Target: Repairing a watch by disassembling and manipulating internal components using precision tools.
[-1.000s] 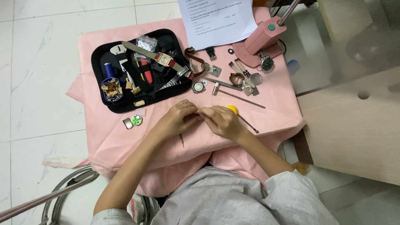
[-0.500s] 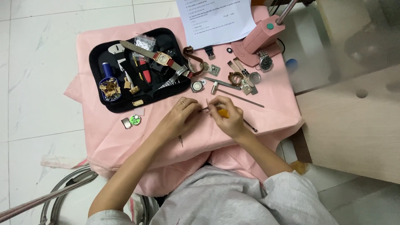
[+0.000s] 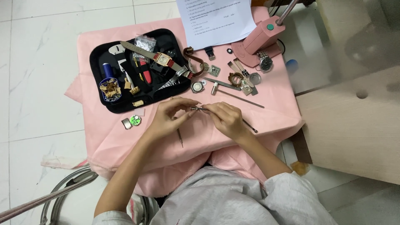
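My two hands meet over the pink cloth [image 3: 125,146] covering the tabletop, working a small metal part [image 3: 196,108] between them. My left hand [image 3: 168,118] has its fingertips pinched together on the left end of the part; my right hand [image 3: 225,118] has its grip clamped on the right end, fingers curled over it. The part is too small to tell what it is. A thin dark tool [image 3: 180,137] lies on the cloth just under my left hand, and another thin rod [image 3: 250,126] pokes out to the right of my right hand.

On the far left sits a black tool tray [image 3: 96,54], holding a red-faced wristwatch [image 3: 160,59] on a strap, a blue cylinder [image 3: 108,71], a small clear crinkled packet [image 3: 144,41] and a round dish of brownish scraps [image 3: 110,88]. Near the tray's front edge, on the cloth, lie a small green round piece [image 3: 135,120] and a square metal piece [image 3: 126,123].

Far and centre, a white printed sheet [image 3: 216,21] lies rectangular across the cloth's edge. To its right stands a pink press tool [image 3: 262,37] with a green button, a steel wristwatch [image 3: 265,63] touching its base. Between tray and press are scattered a brown strap [image 3: 192,62], a round watch case [image 3: 197,86] and a small hammer [image 3: 233,95].
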